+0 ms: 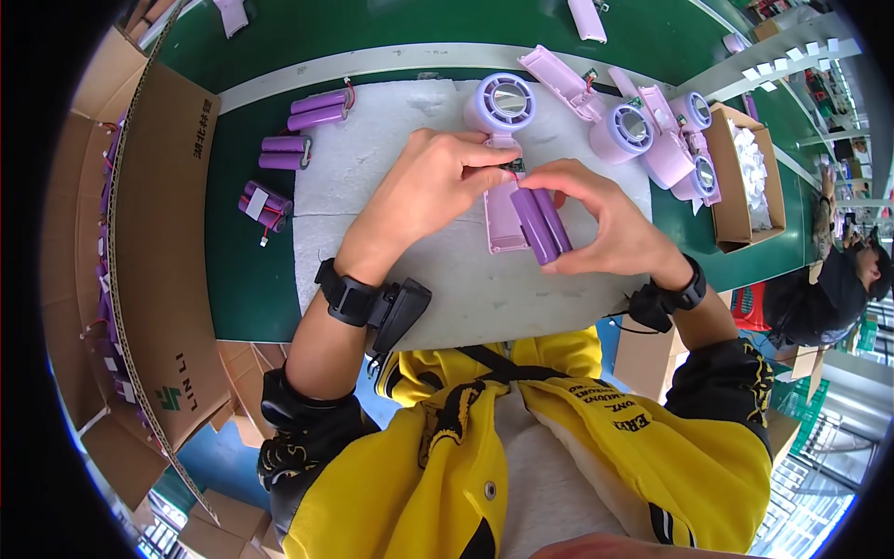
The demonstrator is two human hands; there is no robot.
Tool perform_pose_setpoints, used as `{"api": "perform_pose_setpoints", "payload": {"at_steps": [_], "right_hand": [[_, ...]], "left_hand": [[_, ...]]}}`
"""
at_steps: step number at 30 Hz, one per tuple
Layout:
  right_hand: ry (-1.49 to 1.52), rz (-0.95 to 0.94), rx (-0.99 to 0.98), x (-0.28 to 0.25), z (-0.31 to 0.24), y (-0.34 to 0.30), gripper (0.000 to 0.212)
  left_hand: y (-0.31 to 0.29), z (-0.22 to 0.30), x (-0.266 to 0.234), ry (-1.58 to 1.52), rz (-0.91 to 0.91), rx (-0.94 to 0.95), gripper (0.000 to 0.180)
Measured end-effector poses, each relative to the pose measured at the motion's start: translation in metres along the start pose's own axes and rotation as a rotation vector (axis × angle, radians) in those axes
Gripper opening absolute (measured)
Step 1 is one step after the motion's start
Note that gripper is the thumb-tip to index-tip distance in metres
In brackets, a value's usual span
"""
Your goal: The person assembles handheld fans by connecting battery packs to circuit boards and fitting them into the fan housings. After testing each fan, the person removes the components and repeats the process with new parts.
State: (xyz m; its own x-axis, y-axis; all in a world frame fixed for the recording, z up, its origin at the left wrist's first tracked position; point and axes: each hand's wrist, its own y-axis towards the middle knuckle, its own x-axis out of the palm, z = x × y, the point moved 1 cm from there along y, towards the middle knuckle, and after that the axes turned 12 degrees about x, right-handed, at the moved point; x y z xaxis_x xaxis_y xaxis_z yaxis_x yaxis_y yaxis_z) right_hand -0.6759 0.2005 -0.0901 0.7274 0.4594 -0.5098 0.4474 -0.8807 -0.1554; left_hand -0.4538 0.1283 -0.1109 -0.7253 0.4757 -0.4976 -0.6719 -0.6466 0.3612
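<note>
A lilac handheld fan (503, 102) lies with its handle (504, 224) opened, head pointing away from me. A small circuit board (515, 166) shows at the neck of the handle. My left hand (424, 186) is closed in a pinch beside the board, on a red wire; its fingertips hide the wire's end. Between thumb and fingers my right hand (610, 219) holds a purple two-cell battery pack (541, 226), tilted over the right edge of the handle.
Several battery packs (284, 152) lie at the left, beside a tall cardboard box (172, 252). At the right are more fans (622, 132), open housing pieces (563, 84) and a carton (752, 177) of white pieces. A white mat (372, 112) lies beneath the work. Another person (829, 289) sits far right.
</note>
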Motion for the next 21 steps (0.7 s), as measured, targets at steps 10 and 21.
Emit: {"api": "perform_pose_setpoints", "payload": {"at_steps": [10,21], "right_hand": [[-0.136,0.260,0.015,0.036,-0.010,0.000,0.069],[-0.295,0.387,-0.062,0.043,-0.009,-0.005,0.053]], "left_hand": [[-0.002,-0.003,-0.002,0.083,-0.001,0.145,0.027],[-0.003,-0.002,-0.001,0.100,-0.015,0.213,0.028]]}}
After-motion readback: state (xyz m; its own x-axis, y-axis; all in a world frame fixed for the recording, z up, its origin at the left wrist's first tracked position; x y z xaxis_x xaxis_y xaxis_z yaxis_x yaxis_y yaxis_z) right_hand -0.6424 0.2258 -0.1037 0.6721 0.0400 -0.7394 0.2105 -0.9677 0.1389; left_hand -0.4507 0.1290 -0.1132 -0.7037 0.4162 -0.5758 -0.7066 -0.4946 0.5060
